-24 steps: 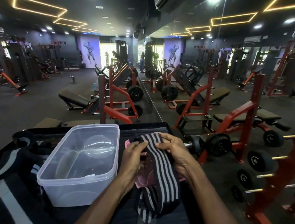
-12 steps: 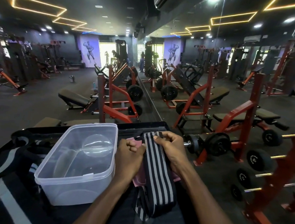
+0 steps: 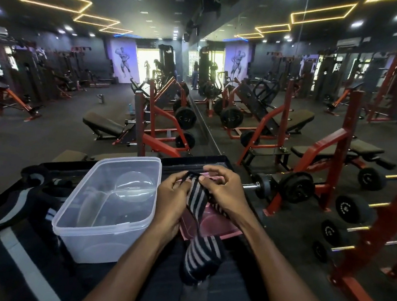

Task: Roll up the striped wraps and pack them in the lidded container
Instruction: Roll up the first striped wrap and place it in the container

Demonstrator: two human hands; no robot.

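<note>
A black-and-grey striped wrap (image 3: 198,199) runs from between both hands down to a loose bunch near the table's front. My left hand (image 3: 171,198) pinches its top end from the left. My right hand (image 3: 222,190) pinches the same end from the right, fingers curled over it. The wrap lies over a pink lid (image 3: 211,222). A clear plastic container (image 3: 112,205) stands open just left of my left hand; nothing is visible inside it.
Another black-and-grey striped wrap (image 3: 7,212) lies spread at the left of the dark table (image 3: 191,163). Red weight benches and a dumbbell rack (image 3: 349,209) stand close on the right. A mirror wall runs ahead.
Both hands have drawn together at the wrap's top end and started curling it over. The wrap's lower part has bunched nearer the table's front.
</note>
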